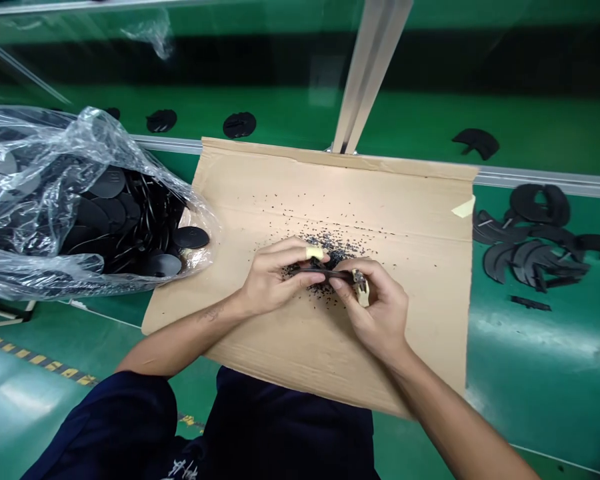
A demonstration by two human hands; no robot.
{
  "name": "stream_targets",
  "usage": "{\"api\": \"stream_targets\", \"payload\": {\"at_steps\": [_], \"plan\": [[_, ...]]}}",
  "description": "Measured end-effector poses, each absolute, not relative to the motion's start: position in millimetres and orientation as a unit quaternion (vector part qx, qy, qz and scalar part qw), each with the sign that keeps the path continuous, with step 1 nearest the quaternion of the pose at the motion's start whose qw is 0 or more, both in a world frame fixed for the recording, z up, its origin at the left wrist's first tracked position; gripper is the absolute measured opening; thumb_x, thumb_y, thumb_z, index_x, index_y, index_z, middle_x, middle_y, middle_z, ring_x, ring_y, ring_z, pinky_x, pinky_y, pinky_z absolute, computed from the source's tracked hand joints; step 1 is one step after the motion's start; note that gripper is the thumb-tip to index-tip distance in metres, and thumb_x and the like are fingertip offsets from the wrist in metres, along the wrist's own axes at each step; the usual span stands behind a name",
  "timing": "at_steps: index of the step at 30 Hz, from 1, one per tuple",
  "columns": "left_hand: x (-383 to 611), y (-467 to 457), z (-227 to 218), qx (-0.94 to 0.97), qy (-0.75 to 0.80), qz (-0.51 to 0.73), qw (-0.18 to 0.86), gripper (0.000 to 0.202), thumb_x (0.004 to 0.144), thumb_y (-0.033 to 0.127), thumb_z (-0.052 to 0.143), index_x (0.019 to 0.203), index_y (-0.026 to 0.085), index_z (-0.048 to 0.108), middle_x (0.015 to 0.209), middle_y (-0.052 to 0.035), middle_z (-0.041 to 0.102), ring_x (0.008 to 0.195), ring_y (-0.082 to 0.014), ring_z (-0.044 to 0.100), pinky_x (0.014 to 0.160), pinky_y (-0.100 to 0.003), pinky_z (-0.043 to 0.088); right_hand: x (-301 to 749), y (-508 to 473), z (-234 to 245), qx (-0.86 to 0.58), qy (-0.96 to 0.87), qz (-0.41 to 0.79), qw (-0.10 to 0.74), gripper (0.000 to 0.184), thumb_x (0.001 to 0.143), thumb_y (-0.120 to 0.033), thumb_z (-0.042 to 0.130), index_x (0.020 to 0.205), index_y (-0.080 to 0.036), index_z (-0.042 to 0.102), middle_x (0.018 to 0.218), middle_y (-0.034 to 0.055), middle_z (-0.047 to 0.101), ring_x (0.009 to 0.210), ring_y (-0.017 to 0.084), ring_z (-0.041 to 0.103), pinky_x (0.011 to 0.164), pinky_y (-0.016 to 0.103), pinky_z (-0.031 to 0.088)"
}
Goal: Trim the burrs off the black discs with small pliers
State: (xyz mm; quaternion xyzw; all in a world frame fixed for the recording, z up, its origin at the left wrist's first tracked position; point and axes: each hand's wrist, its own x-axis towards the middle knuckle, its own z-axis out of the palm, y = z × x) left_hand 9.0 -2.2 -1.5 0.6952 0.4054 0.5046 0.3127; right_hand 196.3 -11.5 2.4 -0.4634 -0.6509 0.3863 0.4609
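Over one cardboard sheet [420, 320], two hands [273, 280] [384, 310], partly curled, pinching one black piece [336, 273]

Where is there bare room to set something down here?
Mostly bare: the cardboard between its right edge and the right hand, and between the left hand and the dark clothing. Crowded: its middle, under scattered black bits; its left, with the plastic bag; beyond its right edge, curved black parts.

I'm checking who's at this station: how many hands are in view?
2: the left hand and, beside it, the right hand, both above the cardboard sheet, gripping a dark piece. No others show.
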Motion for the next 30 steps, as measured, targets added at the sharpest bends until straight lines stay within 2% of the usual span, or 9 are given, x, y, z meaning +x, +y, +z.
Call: {"api": "stream_targets", "payload": {"at_steps": [2, 5, 11, 16, 21, 26, 30], "plan": [[8, -2, -1, 0.717, 0.384, 0.515, 0.271, 0.021, 0.091, 0.032, 0.073, 0.108, 0.02, 0.075, 0.097, -0.0054, 0.075, 0.087, -0.0133, 0.069, 0.075, -0.026, 0.059, 198, -10, 3, -0.448, -0.685, 0.34, 0.463, 0.008, 0.09, -0.028, 0.071, 0.094, -0.023, 0.066, 0.091, 0.0042, 0.072, 0.083, 0.02, 0.067, 0.077, 0.036, 0.054], [6, -1, -2, 0.738, 0.352, 0.522, 0.244, 0.026, 0.09, 0.026, 0.074, 0.115, 0.02, 0.074, 0.1, -0.0063, 0.075, 0.09, -0.0131, 0.07, 0.078, -0.026, 0.06, 201, -8, 3, -0.429, -0.724, 0.286, 0.459, 0.007, 0.088, -0.022, 0.071, 0.095, -0.023, 0.068, 0.09, 0.0049, 0.074, 0.083, 0.021, 0.069, 0.077, 0.038, 0.056], [5, 1, -5, 0.719, 0.333, 0.522, 0.315, 0.033, 0.088, 0.034, 0.076, 0.117, 0.018, 0.074, 0.099, -0.0075, 0.074, 0.089, -0.0124, 0.07, 0.075, -0.023, 0.059, 203, -8, -3, -0.366, -0.749, 0.242, 0.496, 0.019, 0.085, -0.009, 0.071, 0.097, -0.023, 0.068, 0.089, 0.0032, 0.075, 0.081, 0.019, 0.072, 0.072, 0.033, 0.06], [4, 1, -2, 0.73, 0.314, 0.528, 0.299, 0.028, 0.091, 0.03, 0.073, 0.115, 0.016, 0.075, 0.1, -0.0091, 0.075, 0.093, -0.014, 0.071, 0.082, -0.026, 0.06, 203, -7, -7, -0.345, -0.755, 0.247, 0.5, 0.022, 0.084, -0.008, 0.071, 0.1, -0.024, 0.069, 0.092, 0.004, 0.076, 0.083, 0.02, 0.074, 0.072, 0.033, 0.062], [3, 0, 0, 0.743, 0.309, 0.53, 0.267, 0.028, 0.087, 0.025, 0.078, 0.115, 0.019, 0.074, 0.097, -0.0072, 0.076, 0.087, -0.0129, 0.072, 0.077, -0.026, 0.061, 202, -6, -6, -0.338, -0.758, 0.26, 0.494, 0.02, 0.085, -0.007, 0.07, 0.098, -0.023, 0.067, 0.093, 0.005, 0.076, 0.085, 0.019, 0.074, 0.075, 0.033, 0.062], [4, 0, 0, 0.747, 0.305, 0.531, 0.259, 0.025, 0.093, 0.027, 0.071, 0.115, 0.017, 0.073, 0.099, -0.0087, 0.077, 0.092, -0.0143, 0.073, 0.081, -0.028, 0.061, 202, -6, -5, -0.344, -0.757, 0.257, 0.492, 0.021, 0.085, -0.007, 0.07, 0.097, -0.023, 0.067, 0.091, 0.0038, 0.075, 0.084, 0.019, 0.074, 0.074, 0.033, 0.062], [3, -1, 1, 0.74, 0.316, 0.538, 0.25, 0.025, 0.083, 0.021, 0.082, 0.107, 0.016, 0.076, 0.09, -0.0056, 0.077, 0.081, -0.0118, 0.072, 0.074, -0.024, 0.06, 202, -7, -4, -0.35, -0.747, 0.286, 0.487, 0.018, 0.085, -0.008, 0.07, 0.095, -0.023, 0.068, 0.091, 0.0037, 0.076, 0.082, 0.019, 0.073, 0.074, 0.033, 0.061]]}}
